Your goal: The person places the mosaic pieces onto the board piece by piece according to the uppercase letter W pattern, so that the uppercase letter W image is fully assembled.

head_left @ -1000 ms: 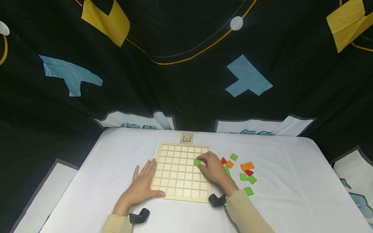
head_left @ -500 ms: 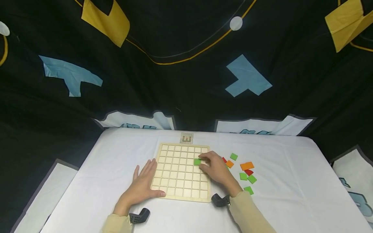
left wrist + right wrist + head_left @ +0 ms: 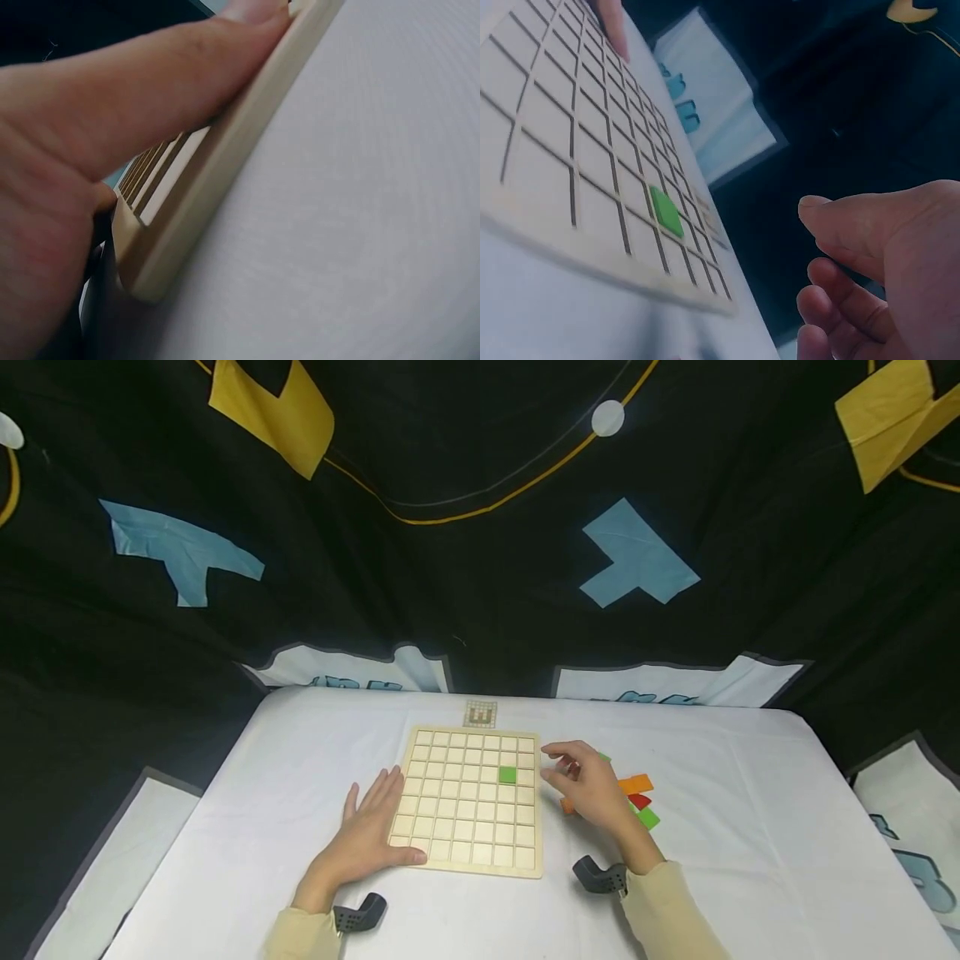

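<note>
A wooden grid board (image 3: 476, 872) lies flat on the table, and one green square tile (image 3: 507, 775) sits in a cell near its right side. My left hand (image 3: 363, 837) rests along the board's left edge, fingers spread and straight. In the left wrist view its thumb (image 3: 150, 90) lies over the rim at the near corner. Just off the board's right edge is my right hand (image 3: 592, 787), thumb and forefinger apart with nothing between them. In the right wrist view the green tile (image 3: 666, 212) lies in its cell, apart from the right hand (image 3: 885, 277).
Loose pieces lie right of the board, partly hidden under the right hand: an orange piece (image 3: 637, 783), a red piece (image 3: 639, 802), a green square (image 3: 648, 818) and others. A small patterned grid card (image 3: 480, 714) lies behind the board. A dark curtain (image 3: 480, 610) hangs behind the table.
My right hand has let go of the green tile and moved right, off the board and over the loose pieces. The tile stays in its cell. My left hand has not moved.
</note>
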The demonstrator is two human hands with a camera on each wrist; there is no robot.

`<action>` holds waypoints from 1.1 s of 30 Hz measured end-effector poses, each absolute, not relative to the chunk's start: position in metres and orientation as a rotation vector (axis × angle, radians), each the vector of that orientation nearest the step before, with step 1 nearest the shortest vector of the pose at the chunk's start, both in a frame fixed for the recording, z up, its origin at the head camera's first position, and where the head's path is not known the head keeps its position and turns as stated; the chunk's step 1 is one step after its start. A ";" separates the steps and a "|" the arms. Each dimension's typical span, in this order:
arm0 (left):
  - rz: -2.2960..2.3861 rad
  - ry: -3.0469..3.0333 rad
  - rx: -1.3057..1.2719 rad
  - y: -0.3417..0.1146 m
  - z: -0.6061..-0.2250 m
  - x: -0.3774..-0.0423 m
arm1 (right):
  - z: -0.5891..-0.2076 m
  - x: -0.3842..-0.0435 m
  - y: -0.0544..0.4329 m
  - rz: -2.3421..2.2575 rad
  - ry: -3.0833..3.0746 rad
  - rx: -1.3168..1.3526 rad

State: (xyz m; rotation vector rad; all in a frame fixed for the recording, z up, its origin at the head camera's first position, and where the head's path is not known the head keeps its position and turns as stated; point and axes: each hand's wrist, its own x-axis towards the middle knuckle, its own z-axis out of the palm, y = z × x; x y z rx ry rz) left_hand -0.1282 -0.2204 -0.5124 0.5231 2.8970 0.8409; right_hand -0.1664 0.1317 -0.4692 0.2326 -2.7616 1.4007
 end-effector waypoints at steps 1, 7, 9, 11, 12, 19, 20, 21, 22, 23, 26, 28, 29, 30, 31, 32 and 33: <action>0.839 2.897 0.523 -0.220 -0.512 -0.128 | -0.469 -0.166 0.135 1.399 -2.761 0.220; 0.838 2.906 0.533 -0.222 -0.511 -0.128 | -0.467 -0.164 0.155 1.422 -2.745 0.144; 0.840 2.905 0.536 -0.223 -0.511 -0.128 | -0.466 -0.163 0.161 1.422 -2.751 0.110; 0.840 2.903 0.537 -0.223 -0.511 -0.128 | -0.464 -0.162 0.167 1.420 -2.755 0.079; 0.841 2.902 0.537 -0.223 -0.511 -0.128 | -0.463 -0.160 0.170 1.415 -2.756 0.074; 0.837 2.907 0.531 -0.221 -0.512 -0.129 | -0.463 -0.154 0.199 1.380 -2.745 0.041; 0.833 2.909 0.531 -0.221 -0.512 -0.129 | -0.464 -0.153 0.204 1.373 -2.742 0.031; 0.833 2.908 0.532 -0.220 -0.512 -0.129 | -0.464 -0.153 0.209 1.374 -2.735 0.025; 0.834 2.908 0.532 -0.221 -0.512 -0.130 | -0.464 -0.153 0.214 1.375 -2.729 0.016; 0.836 2.906 0.531 -0.220 -0.512 -0.130 | -0.463 -0.152 0.218 1.377 -2.725 -0.002; 0.847 2.901 0.533 -0.221 -0.513 -0.129 | -0.463 -0.151 0.231 1.372 -2.719 -0.036; 0.852 2.901 0.534 -0.221 -0.513 -0.129 | -0.463 -0.150 0.237 1.372 -2.714 -0.051; 0.855 2.902 0.534 -0.221 -0.513 -0.129 | -0.462 -0.150 0.239 1.369 -2.711 -0.056; 0.858 2.905 0.538 -0.221 -0.513 -0.128 | -0.463 -0.149 0.242 1.367 -2.705 -0.053; 0.859 2.908 0.540 -0.221 -0.513 -0.128 | -0.463 -0.149 0.244 1.362 -2.703 -0.048; 0.859 2.910 0.541 -0.221 -0.513 -0.128 | -0.464 -0.149 0.245 1.355 -2.701 -0.045; 0.858 2.911 0.543 -0.220 -0.513 -0.128 | -0.464 -0.150 0.247 1.352 -2.702 -0.043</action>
